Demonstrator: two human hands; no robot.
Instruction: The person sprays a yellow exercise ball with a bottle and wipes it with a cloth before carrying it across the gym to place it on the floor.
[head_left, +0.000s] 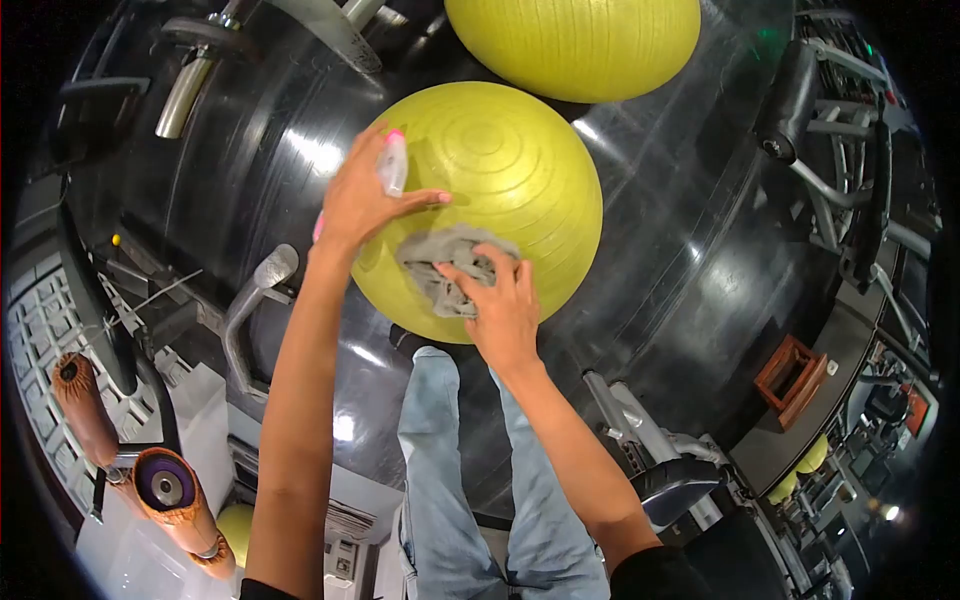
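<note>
A yellow-green exercise ball (540, 170) with ringed ridges rests on the floor in front of my legs. My right hand (503, 315) presses a crumpled grey cloth (435, 247) against the near side of the ball, fingers bent into the fabric. At the ball's left side is my left hand (362, 200), wrapped around a translucent plastic bottle (393, 168) with pink parts. Its thumb stretches over the ball's surface. Most of the bottle is hidden behind the hand.
A second yellow-green ball (580, 40) sits just beyond the first. Gym machines with metal frames (240, 330) and padded rollers (785, 100) stand on both sides. A brown wooden frame-like object (790, 375) lies at the right, beside a mirror. The black floor (680, 230) is shiny.
</note>
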